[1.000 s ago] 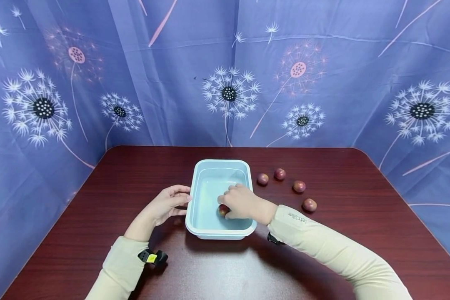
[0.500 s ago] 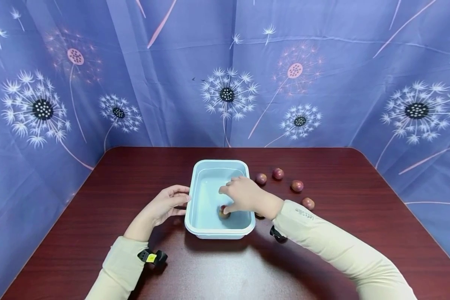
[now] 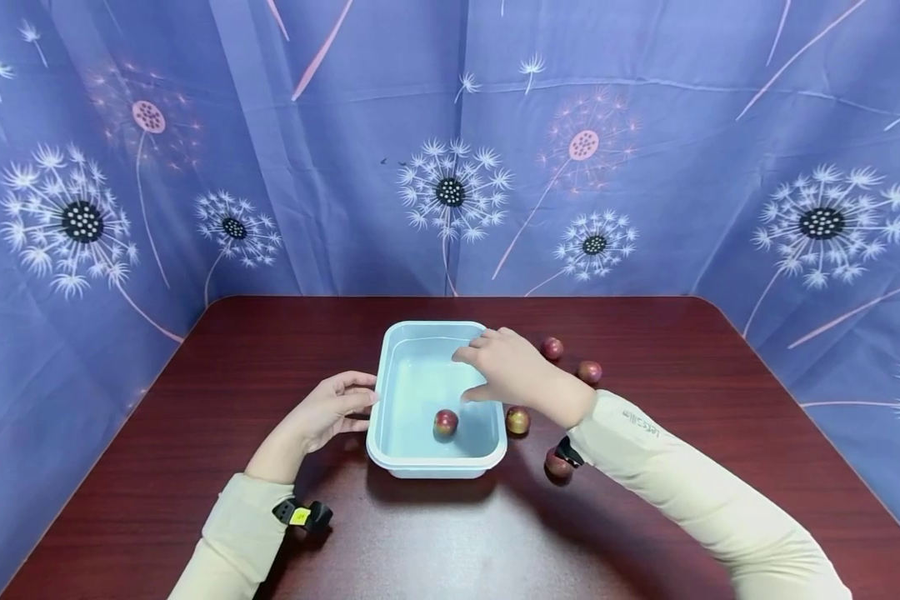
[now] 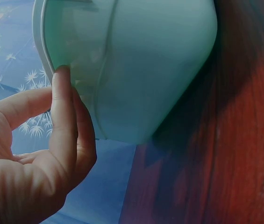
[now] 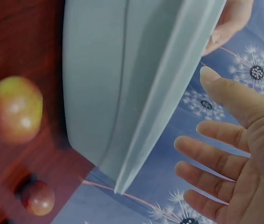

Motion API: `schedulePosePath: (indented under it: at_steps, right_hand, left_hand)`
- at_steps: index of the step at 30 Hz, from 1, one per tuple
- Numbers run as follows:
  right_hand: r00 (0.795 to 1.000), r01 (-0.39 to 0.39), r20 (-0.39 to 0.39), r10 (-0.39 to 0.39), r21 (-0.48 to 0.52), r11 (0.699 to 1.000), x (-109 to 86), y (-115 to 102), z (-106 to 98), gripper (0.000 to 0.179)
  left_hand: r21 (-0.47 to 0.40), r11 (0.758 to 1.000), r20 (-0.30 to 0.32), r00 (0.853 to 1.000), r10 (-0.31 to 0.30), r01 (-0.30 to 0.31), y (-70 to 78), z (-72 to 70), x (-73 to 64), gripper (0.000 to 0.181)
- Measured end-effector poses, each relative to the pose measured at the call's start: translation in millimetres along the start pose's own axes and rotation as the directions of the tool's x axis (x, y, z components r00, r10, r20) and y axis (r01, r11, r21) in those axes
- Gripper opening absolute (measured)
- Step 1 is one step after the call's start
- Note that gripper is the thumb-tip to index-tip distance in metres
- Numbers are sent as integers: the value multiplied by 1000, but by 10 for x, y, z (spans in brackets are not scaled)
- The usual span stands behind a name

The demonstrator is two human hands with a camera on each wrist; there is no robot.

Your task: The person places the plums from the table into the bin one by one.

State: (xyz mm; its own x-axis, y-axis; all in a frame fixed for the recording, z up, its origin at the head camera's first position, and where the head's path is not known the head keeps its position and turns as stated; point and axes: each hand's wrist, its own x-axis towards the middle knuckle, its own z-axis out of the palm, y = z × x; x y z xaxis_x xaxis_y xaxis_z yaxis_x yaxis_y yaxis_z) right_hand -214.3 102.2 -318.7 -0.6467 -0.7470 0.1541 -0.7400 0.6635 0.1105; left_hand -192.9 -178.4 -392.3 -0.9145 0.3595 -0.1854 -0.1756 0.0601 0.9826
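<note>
A round purple-red fruit that looks like a passion fruit (image 3: 446,422) lies inside the light-blue plastic basin (image 3: 437,462). Holding the basin's left rim is my left hand (image 3: 337,408), its fingertips right at the edge in the left wrist view. Over the right rim hovers my right hand (image 3: 517,371), fingers spread and nothing in them. The right wrist view shows this palm bare beside the basin wall (image 5: 99,70). Just outside the right wall sits a yellowish-red passion fruit (image 3: 518,420), and another passion fruit (image 3: 558,464) is partly covered by the right wrist strap.
Behind the right hand, two more passion fruits, one nearer the back (image 3: 552,348) and one to its right (image 3: 589,372), lie on the dark red wooden table (image 3: 285,333). A blue dandelion-print curtain (image 3: 330,208) hangs along the table's back and sides.
My right hand has let go of the passion fruit inside the basin and moved up and right to the rim. Its arm now covers some fruits at the right. My left hand stays put.
</note>
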Motion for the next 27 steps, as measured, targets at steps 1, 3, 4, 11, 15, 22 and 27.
schedulePosePath:
  at_steps: [1,3,4,11,15,22,27]
  right_hand:
    - [1000,2,-10,-2,2,1000,-12,9,-22,52]
    - [999,5,-32,-4,6,1000,-34,28,-57,52]
    - [999,5,-39,-4,9,1000,-44,38,-71,52]
    - [996,-11,-85,11,6,1000,-132,100,-127,54]
    - [994,-21,-107,22,15,1000,-187,146,-136,54]
    - [984,-36,-172,37,6,999,-286,225,-149,51]
    - [978,-45,-202,45,5,999,-340,277,-153,52]
  left_hand:
    - [1,1000,1,1000,1,-1,0,-3,-1,49]
    - [1,1000,2,1000,3,-3,-1,-7,-2,49]
    - [1,1000,3,1000,4,-4,-2,-8,-2,49]
    - [2,1000,5,1000,0,0,-9,0,-7,49]
    - [0,1000,6,1000,1,-1,-12,7,-5,49]
    - [2,1000,9,1000,3,-3,-11,8,4,49]
    - [-1,1000,4,1000,1,-1,-8,-7,8,48]
